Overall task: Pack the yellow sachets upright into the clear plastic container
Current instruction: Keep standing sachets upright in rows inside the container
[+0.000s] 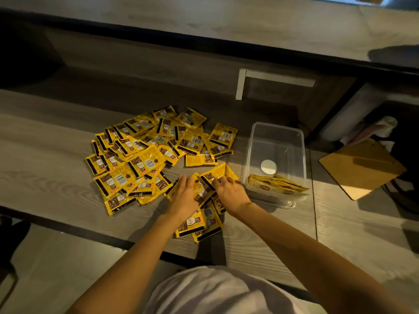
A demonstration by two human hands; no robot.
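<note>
Your left hand lies flat, fingers straight and slightly spread, on a small bunch of sachets near the front edge of the table. Your right hand rests on the same bunch just beside it, fingers bent with the tips on a sachet; whether they pinch it cannot be told. The loose heap of yellow sachets spreads beyond your left hand. The clear plastic container stands just right of your right hand, holding a few packed sachets tilted at its near end. A wooden board lies farther right.
</note>
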